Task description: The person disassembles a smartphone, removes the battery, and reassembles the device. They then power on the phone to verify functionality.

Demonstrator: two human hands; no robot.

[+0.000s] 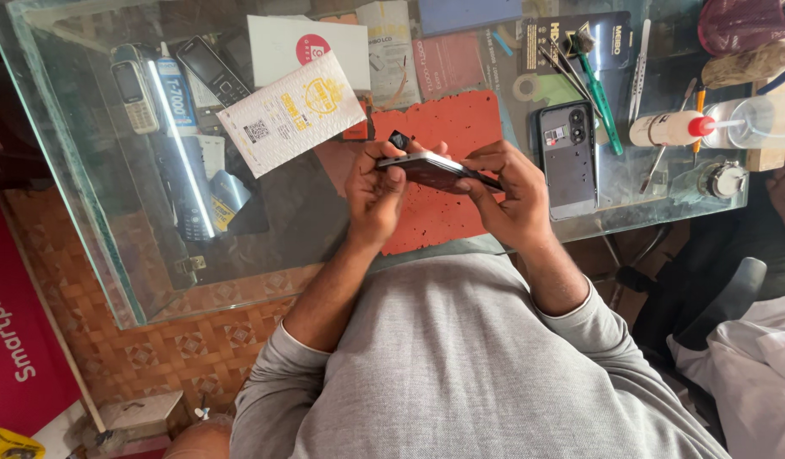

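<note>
- Smartphone (432, 170), dark, slim and glossy, is held edge-on above the red work mat (447, 127), over the near edge of the glass table (86, 212).
- Left hand (375, 191): fingers curled and pressed together around the left end of the handset, thumb laid on its upper face.
- Right hand (507, 191): fingertips pinching the right end along the seam, thumb against the side edge.
- Progress, as a judgement: the handset appears to be in one piece, with no visible gap between body and cover; whether the seam is being pressed shut or worked apart cannot be told. No tool is in either hand.
- A small black square part (399, 138) lies on the mat just beyond the left hand.
- A second phone (567, 157) lies back-up to the right, matte grey with a camera block at its top.
- Beyond it: a green-handled brush (598, 89), metal tweezers (639, 59) and a white squeeze bottle with red cap (673, 129).
- A white card with yellow print (292, 112) rests on the transparent, reflective glass to the left.
</note>
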